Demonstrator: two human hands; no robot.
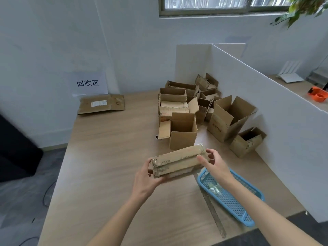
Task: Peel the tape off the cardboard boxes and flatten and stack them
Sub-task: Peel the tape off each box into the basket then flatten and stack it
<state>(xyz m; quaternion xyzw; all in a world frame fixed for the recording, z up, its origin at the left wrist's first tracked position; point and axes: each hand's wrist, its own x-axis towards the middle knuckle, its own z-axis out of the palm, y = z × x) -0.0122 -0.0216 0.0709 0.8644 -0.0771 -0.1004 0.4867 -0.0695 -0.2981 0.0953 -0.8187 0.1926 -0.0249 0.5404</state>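
I hold a long, closed cardboard box (177,161) above the wooden table (110,157), with clear tape along its seam and over its ends. My left hand (148,176) grips its near left end, fingers curled underneath. At the far right end my right hand (213,164) grips it with the thumb on top. A heap of open, unflattened boxes (186,110) stands at the back right of the table. Flattened boxes (101,104) lie stacked at the far left under a paper sign (87,83).
A blue plastic basket (230,194) holding crumpled tape lies under my right forearm, and a metal ruler (213,213) rests beside it. White partition boards (266,103) wall off the right side. An orange tape dispenser (318,95) sits beyond them.
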